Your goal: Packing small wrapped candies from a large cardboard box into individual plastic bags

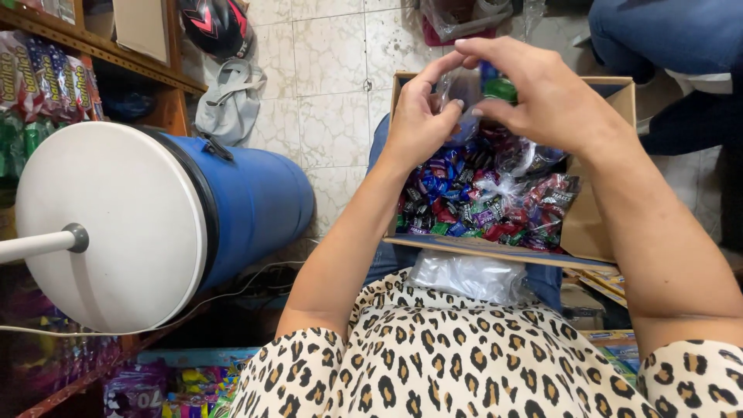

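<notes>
Both hands, left (418, 116) and right (534, 93), pinch a small clear bag (468, 97); long axis upright, mouth upward.

The sweets (472, 205) in the brown box (588, 224) are wrapped in blue, red, purple, green and black. The small bag (464, 89) at the fingers (433, 77) is clear, with green and blue inside. The drum (255, 201) is blue, its lid (108, 224) white. The top (433, 364) is cream with leopard spots. The floor (325, 85) is pale, mottled tile.

light: bright, even | shadows: soft | focus: sharp centre | edges: wide-angle bending | glare: slight on tiles (333, 70)
</notes>
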